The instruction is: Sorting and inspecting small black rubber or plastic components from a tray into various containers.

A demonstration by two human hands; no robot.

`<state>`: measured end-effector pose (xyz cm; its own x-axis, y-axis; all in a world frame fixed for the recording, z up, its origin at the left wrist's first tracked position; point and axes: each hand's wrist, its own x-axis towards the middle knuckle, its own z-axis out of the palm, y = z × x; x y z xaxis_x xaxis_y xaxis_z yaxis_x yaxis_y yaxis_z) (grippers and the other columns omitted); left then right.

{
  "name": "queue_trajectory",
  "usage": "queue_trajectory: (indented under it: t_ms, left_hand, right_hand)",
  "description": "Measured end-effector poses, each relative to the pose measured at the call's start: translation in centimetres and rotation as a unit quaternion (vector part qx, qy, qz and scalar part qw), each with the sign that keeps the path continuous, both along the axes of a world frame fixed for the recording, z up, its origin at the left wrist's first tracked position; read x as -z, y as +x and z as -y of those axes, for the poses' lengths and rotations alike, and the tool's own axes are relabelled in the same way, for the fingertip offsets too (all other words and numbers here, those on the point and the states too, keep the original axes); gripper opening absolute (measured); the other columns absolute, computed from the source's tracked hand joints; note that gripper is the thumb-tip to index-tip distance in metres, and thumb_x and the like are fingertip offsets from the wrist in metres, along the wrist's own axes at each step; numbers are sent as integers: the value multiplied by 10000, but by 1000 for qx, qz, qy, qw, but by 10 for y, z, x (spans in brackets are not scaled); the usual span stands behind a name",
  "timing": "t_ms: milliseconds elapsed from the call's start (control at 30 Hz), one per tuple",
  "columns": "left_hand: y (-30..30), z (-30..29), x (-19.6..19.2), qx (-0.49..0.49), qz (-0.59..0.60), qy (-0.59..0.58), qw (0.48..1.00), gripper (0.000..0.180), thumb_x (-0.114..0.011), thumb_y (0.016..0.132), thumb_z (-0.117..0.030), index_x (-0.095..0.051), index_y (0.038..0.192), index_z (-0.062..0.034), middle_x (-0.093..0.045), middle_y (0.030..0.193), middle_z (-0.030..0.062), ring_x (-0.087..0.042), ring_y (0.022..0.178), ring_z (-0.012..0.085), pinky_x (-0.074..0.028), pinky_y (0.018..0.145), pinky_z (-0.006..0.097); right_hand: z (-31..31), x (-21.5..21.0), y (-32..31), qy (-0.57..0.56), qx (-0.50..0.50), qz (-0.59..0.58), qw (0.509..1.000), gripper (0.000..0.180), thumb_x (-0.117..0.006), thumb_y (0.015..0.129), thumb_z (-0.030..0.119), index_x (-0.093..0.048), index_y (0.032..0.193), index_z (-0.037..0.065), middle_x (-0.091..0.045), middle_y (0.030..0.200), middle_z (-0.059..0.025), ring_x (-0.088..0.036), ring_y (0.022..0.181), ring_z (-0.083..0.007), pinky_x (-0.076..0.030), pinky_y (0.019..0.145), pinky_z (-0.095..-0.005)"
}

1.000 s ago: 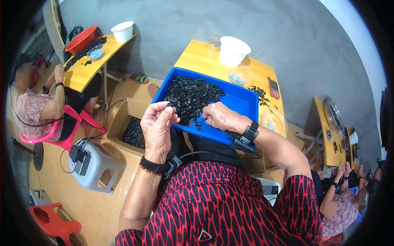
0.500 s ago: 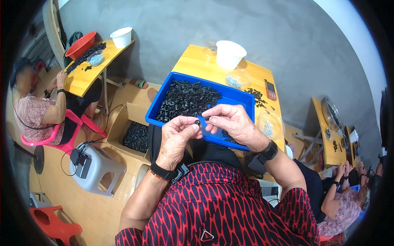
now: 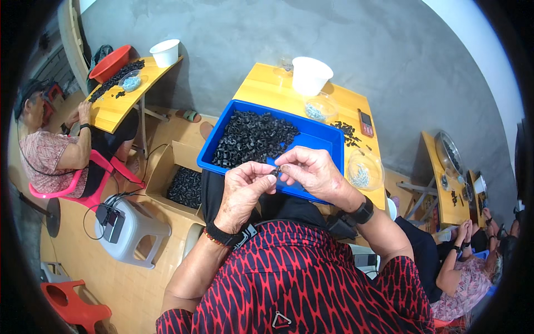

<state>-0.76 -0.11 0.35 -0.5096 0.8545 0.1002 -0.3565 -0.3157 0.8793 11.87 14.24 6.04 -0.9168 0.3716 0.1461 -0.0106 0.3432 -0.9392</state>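
Note:
Over the near edge of a blue tray (image 3: 328, 131), my left hand (image 3: 243, 192) and my right hand (image 3: 316, 173) meet fingertip to fingertip. Pinched between them is a small black plastic part (image 3: 275, 172), mostly covered by the fingers. Both hands are closed on it; whether the right fingers also grip a second tiny piece cannot be made out. A heap of black clip-like parts (image 3: 253, 136) fills the left side of the tray.
The tray overlaps a yellow table (image 3: 267, 83) carrying a white tub (image 3: 311, 75), clear bowls of screws (image 3: 315, 111), loose black parts (image 3: 346, 132) and a phone-like device (image 3: 365, 123). Left stand a carton of black parts (image 3: 185, 186) and a grey stool (image 3: 133, 234). People work at side tables.
My hands have come together, the right fingertips closing onto the black part at the left fingertips. Previously a small gap separated them, with a dark piece in each hand.

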Motion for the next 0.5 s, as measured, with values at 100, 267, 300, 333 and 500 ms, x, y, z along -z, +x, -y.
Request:
queue_trajectory:
  t_ms: [100,267,300,333,500]
  left_hand:
    - [0,0,2,-1,-9,-10,1000,147,-711,873,-28,-675,1010,10,-696,862,70,-665,728,135,-565,675,277]
    - [0,0,1,-5,-14,-18,1000,127,-713,871,-26,-673,987,7,-688,841,66,-659,716,137,-561,667,278]
    - [0,1,2,-6,-16,-23,1000,125,-714,871,-25,-672,984,7,-686,837,65,-657,713,137,-561,665,279]
    - [0,1,2,-7,-19,-27,999,124,-714,870,-25,-671,981,7,-684,833,64,-655,710,138,-561,664,280]
    - [0,1,2,-11,-23,-33,999,116,-713,869,-22,-669,972,8,-685,830,65,-654,707,136,-561,658,281]
  right_hand:
    - [1,0,0,43,0,-7,999,131,-599,940,24,-673,1033,-32,-645,875,-65,-656,743,-115,-559,681,-267]
    - [1,1,-2,153,-14,-39,987,130,-603,916,2,-670,1027,-15,-632,864,-102,-675,727,-171,-557,663,-298]
    - [2,0,-2,186,-16,-50,981,127,-604,908,-4,-667,1018,-9,-629,858,-118,-679,715,-199,-554,650,-314]
    - [3,0,-2,187,-16,-51,981,127,-604,908,-4,-667,1018,-9,-629,858,-118,-679,715,-199,-554,650,-314]
    - [3,6,-3,272,-16,-92,958,121,-622,870,-17,-655,983,10,-614,847,-159,-647,746,-337,-527,646,-395]
